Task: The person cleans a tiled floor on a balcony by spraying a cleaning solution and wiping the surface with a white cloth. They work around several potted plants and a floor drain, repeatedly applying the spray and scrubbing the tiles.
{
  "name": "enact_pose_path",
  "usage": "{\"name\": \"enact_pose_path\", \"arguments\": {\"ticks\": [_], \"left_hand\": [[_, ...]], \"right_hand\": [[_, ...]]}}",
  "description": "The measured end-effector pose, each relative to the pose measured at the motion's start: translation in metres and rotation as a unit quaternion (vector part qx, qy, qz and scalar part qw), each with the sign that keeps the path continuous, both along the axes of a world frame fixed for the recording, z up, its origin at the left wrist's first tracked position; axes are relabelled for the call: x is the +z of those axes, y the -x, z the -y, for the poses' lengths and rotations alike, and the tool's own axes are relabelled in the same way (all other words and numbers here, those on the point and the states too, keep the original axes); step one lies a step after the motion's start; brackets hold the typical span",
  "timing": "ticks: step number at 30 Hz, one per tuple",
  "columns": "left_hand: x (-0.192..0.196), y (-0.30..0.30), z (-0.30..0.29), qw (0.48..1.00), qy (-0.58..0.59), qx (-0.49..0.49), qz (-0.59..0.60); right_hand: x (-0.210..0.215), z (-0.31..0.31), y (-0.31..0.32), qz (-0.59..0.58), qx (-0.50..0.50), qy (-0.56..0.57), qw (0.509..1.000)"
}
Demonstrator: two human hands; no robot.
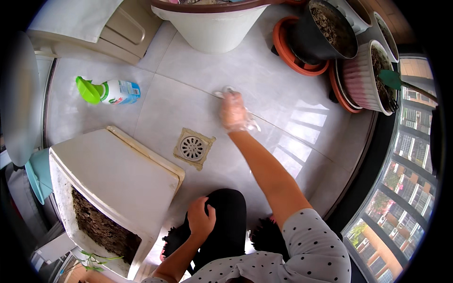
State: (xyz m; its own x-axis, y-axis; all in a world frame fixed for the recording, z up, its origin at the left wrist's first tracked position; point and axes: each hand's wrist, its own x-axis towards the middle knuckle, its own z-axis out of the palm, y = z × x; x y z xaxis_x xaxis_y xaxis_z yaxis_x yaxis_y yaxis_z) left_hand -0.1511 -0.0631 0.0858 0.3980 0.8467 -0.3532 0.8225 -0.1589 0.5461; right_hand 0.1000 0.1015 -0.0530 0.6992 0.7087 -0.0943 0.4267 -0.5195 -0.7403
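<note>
My right hand (pixel 233 112), in a thin clear plastic glove, presses down on the grey tiled floor (pixel 174 96) at a seam between tiles. Its fingers close on a small white wipe (pixel 226 89), most of which the hand covers; the hand is slightly blurred. Bare of any glove, my left hand (pixel 201 218) rests on my black-trousered knee, holding nothing, with its fingers loosely bent and a little apart. Between the knee and the right hand lies a round metal floor drain (pixel 192 148) in a square, stained surround. A spray bottle (pixel 111 91) with a green head lies on its side at left.
A large white planter (pixel 113 174) with soil stands at near left. At the far side is a white tub (pixel 214 28) with a brown rim. A black pot (pixel 302 37) and a pink-white ribbed pot (pixel 361 73) stand at far right, beside the window (pixel 391 188).
</note>
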Motion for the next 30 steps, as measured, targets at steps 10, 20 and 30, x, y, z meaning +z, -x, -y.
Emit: {"name": "enact_pose_path", "arguments": {"ticks": [10, 20, 30], "left_hand": [[-0.001, 0.005, -0.006, 0.999, 0.041, 0.017, 0.027], [-0.002, 0.004, -0.009, 0.998, 0.034, 0.005, 0.048], [-0.003, -0.003, -0.007, 0.999, -0.014, 0.000, 0.037]], "right_hand": [[-0.005, -0.032, 0.013, 0.067, 0.131, -0.120, 0.982], [0.017, 0.205, -0.081, 0.268, -0.176, 0.075, 0.944], [-0.032, -0.030, -0.030, 0.313, -0.103, -0.064, 0.942]]}}
